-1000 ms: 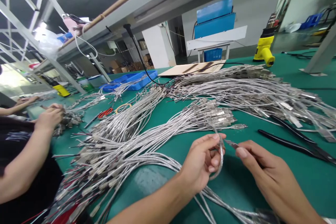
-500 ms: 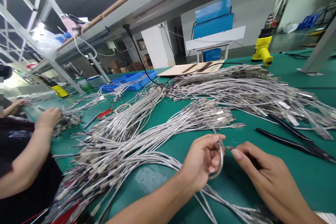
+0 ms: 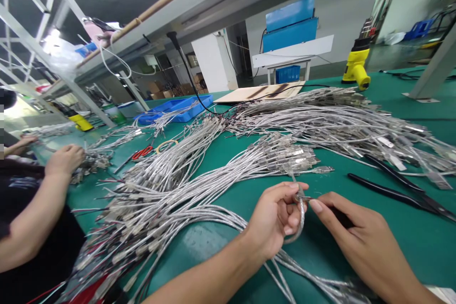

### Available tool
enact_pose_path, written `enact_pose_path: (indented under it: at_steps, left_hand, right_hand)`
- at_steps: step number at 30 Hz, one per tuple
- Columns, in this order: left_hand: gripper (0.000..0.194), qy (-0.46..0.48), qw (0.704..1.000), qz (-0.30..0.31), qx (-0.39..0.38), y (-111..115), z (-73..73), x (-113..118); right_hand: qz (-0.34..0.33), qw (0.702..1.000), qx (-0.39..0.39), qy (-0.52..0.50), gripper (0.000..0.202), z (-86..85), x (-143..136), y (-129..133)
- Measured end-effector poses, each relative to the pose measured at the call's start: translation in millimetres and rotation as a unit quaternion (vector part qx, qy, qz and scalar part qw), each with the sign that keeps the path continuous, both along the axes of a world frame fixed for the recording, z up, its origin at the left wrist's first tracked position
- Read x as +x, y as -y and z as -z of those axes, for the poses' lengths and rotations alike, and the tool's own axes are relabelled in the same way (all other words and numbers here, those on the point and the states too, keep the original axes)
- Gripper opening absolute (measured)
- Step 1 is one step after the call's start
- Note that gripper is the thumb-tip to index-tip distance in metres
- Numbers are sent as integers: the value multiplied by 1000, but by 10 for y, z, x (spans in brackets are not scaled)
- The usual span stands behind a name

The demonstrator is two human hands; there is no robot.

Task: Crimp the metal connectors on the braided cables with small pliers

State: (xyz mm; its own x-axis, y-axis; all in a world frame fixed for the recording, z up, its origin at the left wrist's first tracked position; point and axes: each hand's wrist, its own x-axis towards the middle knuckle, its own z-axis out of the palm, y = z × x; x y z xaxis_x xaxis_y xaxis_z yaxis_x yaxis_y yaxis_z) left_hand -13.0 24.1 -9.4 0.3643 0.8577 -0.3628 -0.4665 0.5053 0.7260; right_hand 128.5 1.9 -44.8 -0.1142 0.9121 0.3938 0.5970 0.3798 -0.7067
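"Head camera: I take the black-handled pliers on the green table as landmark. Where are the hands?"

"I have the left hand left of the pliers, thumb and fingers clamped on a silver cable that curves down in a loop."

"And the right hand?"

"On the near side of the pliers, thumb and forefinger pinched on a small piece, just beside the left fingertips. I can't tell whether that piece touches the cable."

"Anything else?"

"A big bundle of cables lies left of the pliers; a yellow tool stands beyond them."
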Motion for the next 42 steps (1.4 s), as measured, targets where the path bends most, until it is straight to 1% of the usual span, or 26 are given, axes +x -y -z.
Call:
enact_pose_path:
  at_steps: [4, 17, 25, 32, 37, 39, 42]
  left_hand:
    - [17, 4, 1000, 2, -7, -4, -4, -2]
    - [16, 0, 1000, -6, -7, 3, -2, 19]
    - [15, -1, 1000, -6, -5, 4, 0, 15]
    - [13, -2, 1000, -11, 5, 6, 23, 41]
    - [13, 2, 1000, -7, 9, 10, 23, 34]
    - [14, 4, 1000, -2, 14, 7, 20, 25]
    - [14, 14, 1000, -8, 15, -3, 19, 16]
  right_hand:
    - [-9, 1000, -3, -2, 34, 8, 0, -1]
    - [-5, 1000, -2, -24, 32, 81, 9, -22]
    - [1, 1000, 17, -17, 34, 99, 9, -20]
    - [-1, 1000, 27, -5, 34, 83, 10, -16]
    - [0, 1000, 17, 2, 35, 51, 5, -11]
    - [1, 999, 32, 2, 33, 41, 15, -12]
    - [15, 997, 81, -2, 26, 27, 38, -16]
